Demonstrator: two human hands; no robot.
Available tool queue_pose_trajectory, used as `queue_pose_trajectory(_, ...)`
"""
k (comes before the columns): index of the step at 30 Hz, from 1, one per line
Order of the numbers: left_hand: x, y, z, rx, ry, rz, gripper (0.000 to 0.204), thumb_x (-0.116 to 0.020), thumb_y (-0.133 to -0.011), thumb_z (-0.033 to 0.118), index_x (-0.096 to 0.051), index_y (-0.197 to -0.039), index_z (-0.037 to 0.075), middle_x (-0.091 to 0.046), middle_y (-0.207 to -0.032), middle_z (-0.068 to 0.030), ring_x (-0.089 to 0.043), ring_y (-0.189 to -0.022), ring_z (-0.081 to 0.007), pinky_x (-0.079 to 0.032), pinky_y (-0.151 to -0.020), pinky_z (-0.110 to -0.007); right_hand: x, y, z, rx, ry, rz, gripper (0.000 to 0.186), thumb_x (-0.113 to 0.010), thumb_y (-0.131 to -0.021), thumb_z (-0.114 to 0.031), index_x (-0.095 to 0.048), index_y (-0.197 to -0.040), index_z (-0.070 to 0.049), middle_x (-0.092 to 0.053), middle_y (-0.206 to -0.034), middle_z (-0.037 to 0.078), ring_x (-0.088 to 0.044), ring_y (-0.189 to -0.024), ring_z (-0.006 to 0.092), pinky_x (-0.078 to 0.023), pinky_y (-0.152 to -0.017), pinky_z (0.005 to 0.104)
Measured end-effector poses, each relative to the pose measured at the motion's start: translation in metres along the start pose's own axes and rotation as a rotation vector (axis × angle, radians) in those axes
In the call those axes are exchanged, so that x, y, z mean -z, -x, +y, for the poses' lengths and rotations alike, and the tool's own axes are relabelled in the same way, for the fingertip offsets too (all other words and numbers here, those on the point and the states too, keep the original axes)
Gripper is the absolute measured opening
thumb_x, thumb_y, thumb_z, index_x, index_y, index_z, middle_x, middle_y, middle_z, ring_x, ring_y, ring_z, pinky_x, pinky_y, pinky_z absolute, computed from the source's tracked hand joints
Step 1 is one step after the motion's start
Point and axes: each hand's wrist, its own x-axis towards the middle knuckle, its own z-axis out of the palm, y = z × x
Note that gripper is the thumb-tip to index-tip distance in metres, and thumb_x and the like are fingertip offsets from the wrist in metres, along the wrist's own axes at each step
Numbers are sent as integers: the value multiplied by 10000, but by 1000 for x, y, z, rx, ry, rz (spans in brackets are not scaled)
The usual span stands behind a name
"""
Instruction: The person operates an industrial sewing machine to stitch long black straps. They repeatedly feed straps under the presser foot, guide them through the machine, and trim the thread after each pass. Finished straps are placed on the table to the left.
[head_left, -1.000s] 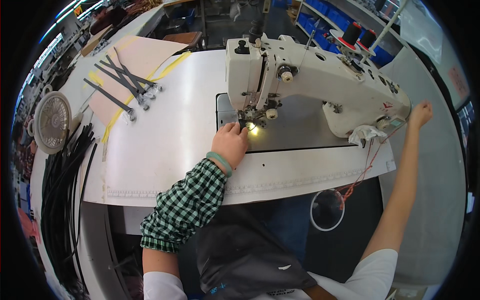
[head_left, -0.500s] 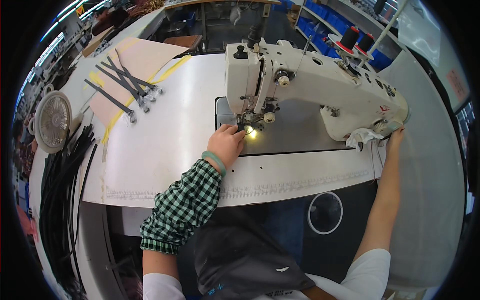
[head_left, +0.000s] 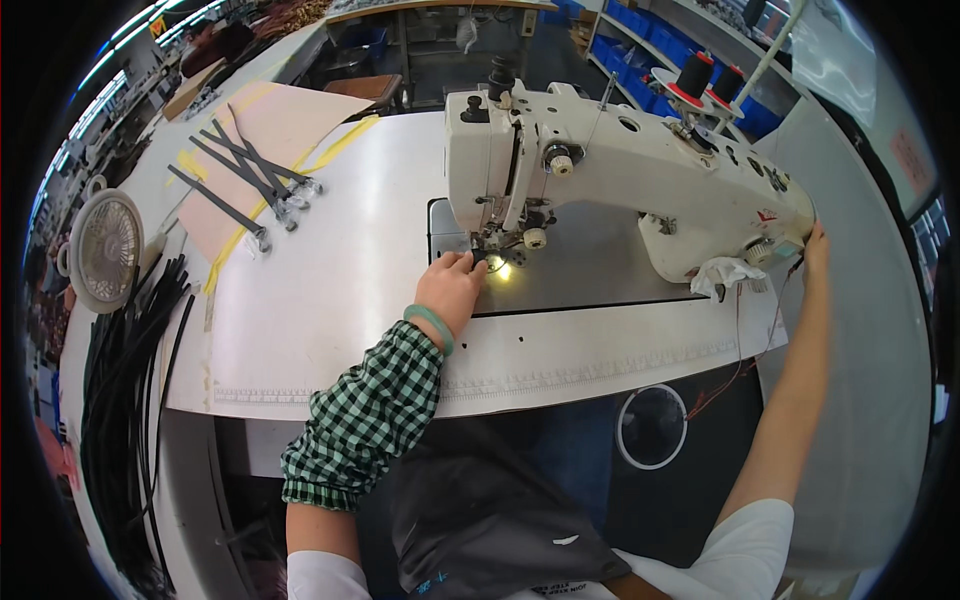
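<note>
A white sewing machine stands on the table with its lamp lit at the needle. My left hand, below a checked sleeve, is closed with its fingertips pinched right beside the presser foot. Something small and dark shows at those fingertips, too hidden to name. At the machine's right end my right hand grips the handwheel, which the hand and machine body mostly cover. Thin reddish threads hang by my right forearm and over the table's front edge. A crumpled white cloth is tucked under the machine's right end.
Several dark grey straps with plastic-wrapped ends lie on pinkish sheeting at the left. Long black strips drape over the left edge, below a round pale basket. Two dark thread cones stand behind the machine; blue bins fill shelves beyond.
My right hand has moved up and outward around the handwheel. The reddish threads now hang in plainer view past the table edge. My left hand stays at the presser foot.
</note>
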Motion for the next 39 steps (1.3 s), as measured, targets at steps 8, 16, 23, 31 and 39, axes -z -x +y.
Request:
queue_pose_trajectory(8, 0, -2, 1, -33, -1, 1, 213, -566, -695, 52, -585, -907, 42, -587, -886, -62, -542, -860, -208, -463, -751, -286, -9, 7, 15, 179, -143, 236, 535, -326, -882, -438, -497, -1077, 30, -562, -1004, 163, -535, -909, 247, -396, -799, 332)
queue_pose_trajectory(16, -2, -8, 4, -30, 9, -5, 218, -562, -702, 57, -588, -919, 54, -589, -912, -63, -537, -877, -207, -460, -762, -292, 20, -22, -7, 282, 230, 217, 491, -339, -880, -420, -506, -1055, 7, -574, -926, 125, -553, -814, 218, -437, -721, 324)
queue_pose_trajectory(23, 0, -5, 2, -3, 0, -26, 234, -557, -704, 56, -592, -935, 50, -590, -946, -77, -531, -888, -216, -452, -776, -297, 6, 2, 2, 113, -74, 76, 482, -357, -878, -424, -496, -1027, 13, -564, -887, 108, -561, -728, 184, -463, -591, 293)
queue_pose_trajectory(31, -2, -6, 2, -32, -10, -4, 177, -541, -725, 83, -589, -889, 38, -578, -842, -72, -519, -850, -214, -431, -766, -289, 3, -4, 17, 105, -156, 88, 482, -356, -884, -420, -486, -1041, 17, -557, -932, 113, -556, -800, 196, -457, -671, 304)
queue_pose_trajectory(39, -4, -8, 2, -60, -6, 37, 151, -538, -744, 107, -588, -869, 38, -570, -791, -63, -515, -833, -205, -424, -754, -285, 13, -10, 10, 321, 19, 219, 536, -358, -876, -445, -485, -1090, 29, -558, -967, 121, -528, -877, 215, -398, -774, 313)
